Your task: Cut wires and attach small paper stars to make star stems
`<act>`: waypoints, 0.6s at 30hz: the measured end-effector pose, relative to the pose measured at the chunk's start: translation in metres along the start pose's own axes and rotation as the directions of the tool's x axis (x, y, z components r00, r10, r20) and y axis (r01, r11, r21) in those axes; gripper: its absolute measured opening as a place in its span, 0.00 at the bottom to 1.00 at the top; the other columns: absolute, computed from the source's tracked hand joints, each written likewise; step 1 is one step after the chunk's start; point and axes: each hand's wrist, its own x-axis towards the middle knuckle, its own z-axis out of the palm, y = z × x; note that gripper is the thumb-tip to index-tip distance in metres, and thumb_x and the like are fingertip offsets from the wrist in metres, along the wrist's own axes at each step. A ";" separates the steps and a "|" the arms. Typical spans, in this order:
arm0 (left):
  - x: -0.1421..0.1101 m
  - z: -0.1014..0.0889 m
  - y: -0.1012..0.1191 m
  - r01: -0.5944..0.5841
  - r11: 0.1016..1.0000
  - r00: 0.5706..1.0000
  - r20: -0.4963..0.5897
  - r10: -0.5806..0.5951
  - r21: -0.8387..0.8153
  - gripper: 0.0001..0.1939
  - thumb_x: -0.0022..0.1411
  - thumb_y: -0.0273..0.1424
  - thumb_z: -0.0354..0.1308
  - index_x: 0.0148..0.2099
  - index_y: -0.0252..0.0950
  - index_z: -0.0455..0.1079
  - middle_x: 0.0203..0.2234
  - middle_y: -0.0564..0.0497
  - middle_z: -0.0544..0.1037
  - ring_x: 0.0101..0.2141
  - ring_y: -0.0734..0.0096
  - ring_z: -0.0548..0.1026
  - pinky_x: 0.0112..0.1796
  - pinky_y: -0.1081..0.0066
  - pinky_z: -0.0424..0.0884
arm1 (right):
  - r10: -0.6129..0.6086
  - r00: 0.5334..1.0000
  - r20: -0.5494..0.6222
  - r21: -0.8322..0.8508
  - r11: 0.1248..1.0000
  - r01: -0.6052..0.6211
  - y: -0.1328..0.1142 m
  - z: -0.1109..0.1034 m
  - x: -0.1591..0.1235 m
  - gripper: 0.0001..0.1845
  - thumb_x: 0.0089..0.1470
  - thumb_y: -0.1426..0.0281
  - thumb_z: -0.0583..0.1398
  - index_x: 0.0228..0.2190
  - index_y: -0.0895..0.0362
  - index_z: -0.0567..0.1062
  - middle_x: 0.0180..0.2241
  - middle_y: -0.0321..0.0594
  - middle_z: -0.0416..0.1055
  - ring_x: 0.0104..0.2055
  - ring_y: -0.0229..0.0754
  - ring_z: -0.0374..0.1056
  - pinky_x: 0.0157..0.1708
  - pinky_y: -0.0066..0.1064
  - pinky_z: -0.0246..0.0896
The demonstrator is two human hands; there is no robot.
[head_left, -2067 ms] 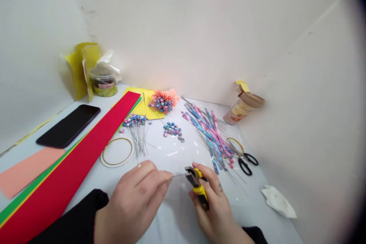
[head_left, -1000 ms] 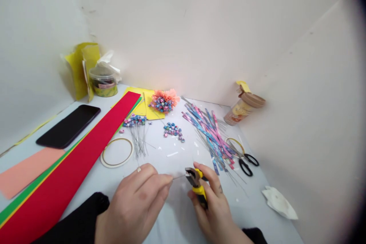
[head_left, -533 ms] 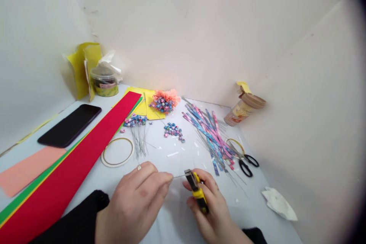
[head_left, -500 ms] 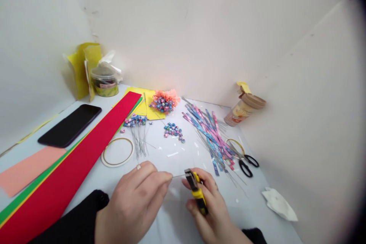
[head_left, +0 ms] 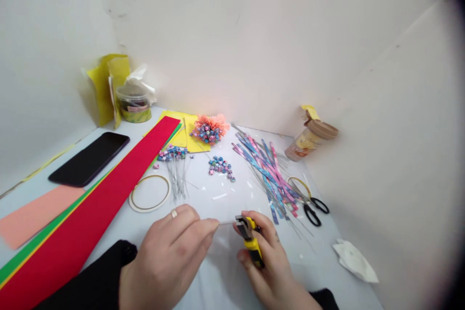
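My left hand (head_left: 178,252) pinches a thin wire (head_left: 227,223) between thumb and forefinger. The wire's other end reaches the jaws of pliers (head_left: 250,242) with yellow and black handles. Those pliers are wrapped in my right hand (head_left: 271,261); whether the jaws bite the wire I cannot tell. Beyond my hands lie a small pile of folded paper stars (head_left: 220,167) and another cluster of stars (head_left: 172,153) on thin wires (head_left: 177,179). Small white scraps are scattered between. A bouquet of stars with an orange paper frill (head_left: 210,128) stands farther back.
On the left lie long red paper (head_left: 119,184), a phone (head_left: 89,160) and a tape roll (head_left: 149,193). Patterned paper strips (head_left: 269,169), scissors (head_left: 314,210), a tilted cup (head_left: 310,138) and a crumpled tissue (head_left: 355,260) lie right. A round tub (head_left: 133,104) stands near the back wall.
The pliers have turned slightly in my right hand, and their jaws look a bit wider apart. My left hand keeps its pinch on the wire, almost unmoved.
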 end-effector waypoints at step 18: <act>0.003 -0.002 0.003 0.027 0.999 0.999 0.027 -0.027 -0.019 0.08 0.64 0.23 0.50 0.43 0.36 0.68 0.25 0.53 0.71 0.28 0.71 0.69 0.30 0.71 0.66 | -0.009 1.000 0.019 0.013 1.000 0.008 0.002 -0.002 0.000 0.21 0.54 0.78 0.53 0.50 0.57 0.64 0.53 0.48 0.57 0.57 0.45 0.56 0.54 0.34 0.59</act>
